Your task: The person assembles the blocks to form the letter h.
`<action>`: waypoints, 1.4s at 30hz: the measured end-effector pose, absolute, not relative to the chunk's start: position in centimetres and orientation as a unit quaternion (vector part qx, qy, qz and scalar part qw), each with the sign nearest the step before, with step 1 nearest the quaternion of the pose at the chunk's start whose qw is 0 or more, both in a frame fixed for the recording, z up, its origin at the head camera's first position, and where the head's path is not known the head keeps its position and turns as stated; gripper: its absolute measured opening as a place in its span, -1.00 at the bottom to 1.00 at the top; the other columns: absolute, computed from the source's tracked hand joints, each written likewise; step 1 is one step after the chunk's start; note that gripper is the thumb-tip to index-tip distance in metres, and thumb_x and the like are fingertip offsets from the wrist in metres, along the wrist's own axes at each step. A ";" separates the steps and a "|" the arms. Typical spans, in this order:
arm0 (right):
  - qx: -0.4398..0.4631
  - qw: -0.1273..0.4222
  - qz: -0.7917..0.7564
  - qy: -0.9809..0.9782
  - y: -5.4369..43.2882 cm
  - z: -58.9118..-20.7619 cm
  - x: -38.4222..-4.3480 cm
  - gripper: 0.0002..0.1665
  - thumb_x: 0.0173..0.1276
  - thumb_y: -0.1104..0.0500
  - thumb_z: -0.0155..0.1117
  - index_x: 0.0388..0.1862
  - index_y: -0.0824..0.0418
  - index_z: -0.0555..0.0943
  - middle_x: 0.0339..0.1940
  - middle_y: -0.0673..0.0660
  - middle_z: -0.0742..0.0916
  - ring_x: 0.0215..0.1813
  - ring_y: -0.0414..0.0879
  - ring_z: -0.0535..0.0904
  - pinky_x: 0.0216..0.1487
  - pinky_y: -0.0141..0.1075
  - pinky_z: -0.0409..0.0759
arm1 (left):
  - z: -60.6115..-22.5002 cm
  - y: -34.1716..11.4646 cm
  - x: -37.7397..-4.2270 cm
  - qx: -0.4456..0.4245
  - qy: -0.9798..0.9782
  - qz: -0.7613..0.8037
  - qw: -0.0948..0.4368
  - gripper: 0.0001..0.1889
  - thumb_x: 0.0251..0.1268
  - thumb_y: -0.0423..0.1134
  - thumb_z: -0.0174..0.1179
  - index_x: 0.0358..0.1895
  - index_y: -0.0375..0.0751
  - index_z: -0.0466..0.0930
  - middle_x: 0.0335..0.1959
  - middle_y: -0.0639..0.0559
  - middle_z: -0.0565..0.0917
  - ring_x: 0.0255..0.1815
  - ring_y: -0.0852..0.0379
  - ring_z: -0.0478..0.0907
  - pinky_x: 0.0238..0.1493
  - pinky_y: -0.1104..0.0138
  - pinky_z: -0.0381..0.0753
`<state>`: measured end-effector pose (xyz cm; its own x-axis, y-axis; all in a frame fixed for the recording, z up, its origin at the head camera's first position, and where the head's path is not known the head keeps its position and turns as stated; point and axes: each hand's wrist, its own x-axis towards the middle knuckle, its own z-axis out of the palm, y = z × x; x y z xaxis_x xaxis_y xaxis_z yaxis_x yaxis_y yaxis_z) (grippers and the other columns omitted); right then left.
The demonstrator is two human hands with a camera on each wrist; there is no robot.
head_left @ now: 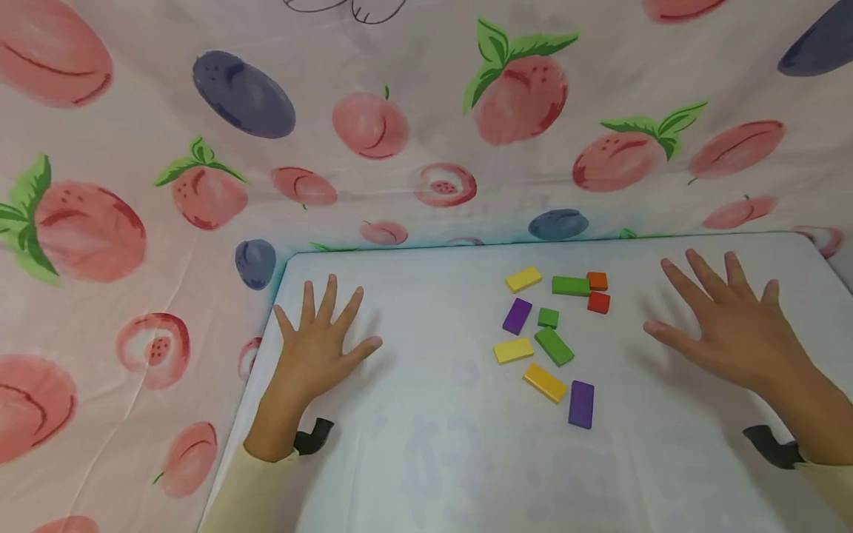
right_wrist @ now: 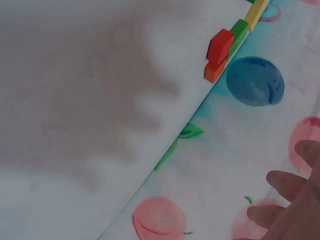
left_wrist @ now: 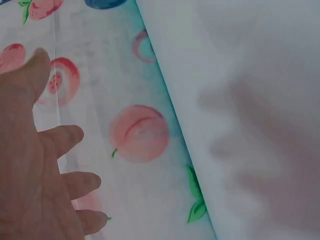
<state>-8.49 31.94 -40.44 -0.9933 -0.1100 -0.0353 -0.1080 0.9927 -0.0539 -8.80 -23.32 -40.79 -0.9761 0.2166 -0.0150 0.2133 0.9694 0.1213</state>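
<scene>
My left hand (head_left: 316, 352) hovers over the left part of the white table with its fingers spread, holding nothing. Over the right part is my right hand (head_left: 740, 329), also spread and holding nothing. Between them, nearer the right hand, lie several coloured blocks. A red block (head_left: 598, 302) and an orange block (head_left: 597, 281) sit by the end of a green block (head_left: 570, 286). Around them are a yellow block (head_left: 523, 279), a purple block (head_left: 517, 316), a small green block (head_left: 549, 317) by a longer one (head_left: 554, 346), another yellow block (head_left: 514, 350), an amber block (head_left: 545, 383) and a second purple block (head_left: 582, 405).
The white tabletop (head_left: 426, 444) ends at a back edge against a fruit-printed cloth (head_left: 413, 66), which also hangs along the left side. Black straps (head_left: 313, 437) show at both wrists, near pale sleeves (head_left: 249, 488). Shadows of the hands fall on the table.
</scene>
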 end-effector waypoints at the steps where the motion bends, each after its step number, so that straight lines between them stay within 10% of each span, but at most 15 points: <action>1: -0.060 0.019 -0.031 0.998 31.7 -40.5 -8.5 0.27 0.30 -0.53 0.13 0.72 -0.04 -0.22 0.69 0.38 -0.03 0.62 0.54 -0.35 0.29 0.66 -0.29 | -40.9 -23.0 -8.7 0.111 0.992 0.064 0.013 -0.08 0.32 0.59 -0.17 0.66 0.28 -0.02 0.72 -0.10 -0.19 0.70 -0.33 -0.43 0.36 -0.58 -0.45; 16: -0.088 0.131 -0.137 0.978 27.0 -41.7 -9.3 -0.02 0.43 -0.47 0.07 0.54 0.19 0.38 0.24 0.39 0.67 0.26 0.41 0.53 0.05 0.36 0.58 | -43.5 -15.3 -9.3 0.184 0.954 0.236 0.023 -0.54 0.57 0.07 0.07 0.35 -0.04 0.59 0.24 -0.02 0.66 0.29 -0.06 0.59 0.28 -0.02 0.57; 25: -0.098 0.152 -0.251 0.951 24.8 -43.4 -10.3 -0.53 0.41 -0.18 0.35 0.02 0.15 0.75 -0.28 -0.03 0.76 -0.15 -0.06 0.59 -0.24 -0.31 0.58 | -45.4 -9.8 -10.2 0.158 0.934 0.311 0.079 -0.66 0.46 0.04 0.22 0.10 -0.02 0.77 -0.07 0.02 0.76 -0.04 0.08 0.66 -0.01 0.18 0.63; 32: -0.064 0.227 -0.277 0.931 23.7 -44.0 -11.6 -0.47 0.41 -0.22 0.32 0.00 0.20 0.74 -0.32 0.00 0.74 -0.17 -0.06 0.57 -0.24 -0.33 0.57 | -46.2 -6.3 -10.6 0.110 0.918 0.363 0.118 -0.68 0.33 0.05 0.35 -0.01 -0.02 0.83 -0.23 0.10 0.73 -0.21 0.19 0.59 -0.22 0.36 0.54; 42: -0.041 0.263 -0.287 0.920 22.6 -44.8 -12.2 -0.49 0.35 -0.24 0.38 -0.07 0.18 0.75 -0.30 0.03 0.71 -0.16 -0.03 0.51 -0.26 -0.31 0.51 | -46.6 -3.8 -10.6 0.075 0.936 0.320 0.130 -0.67 0.26 0.10 0.40 -0.06 0.01 0.84 -0.13 0.13 0.77 0.02 0.08 0.65 0.04 0.05 0.53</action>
<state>-12.17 22.57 -44.77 -0.8587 -0.2257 -0.4601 0.0760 0.8318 -0.5499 -10.62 -3.83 -46.64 -0.9549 0.2242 -0.1948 0.0581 0.7843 0.6177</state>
